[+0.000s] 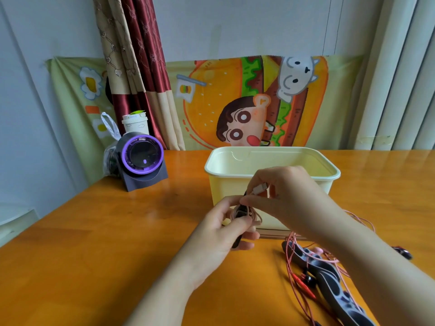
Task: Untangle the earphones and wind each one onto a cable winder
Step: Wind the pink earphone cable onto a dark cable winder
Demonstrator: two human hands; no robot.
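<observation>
My left hand [223, 231] grips a dark cable winder [238, 240], and several loops of pale pink earphone cable [255, 217] lie round its upper part. Just above it, my right hand [280, 196] pinches the cable's white plug end [259, 188]. Both hands are raised in front of the cream box. On the table at the lower right lie spare grey winders [329, 278], with red earphones [303, 280] and more pink cable tangled over them.
An open cream plastic box [270, 161] stands on the orange wooden table [117, 243] right behind my hands. A purple-ringed dark device [141, 158] sits at the back left beside a cup and a plastic bag. A small dark object [403, 252] lies at the right.
</observation>
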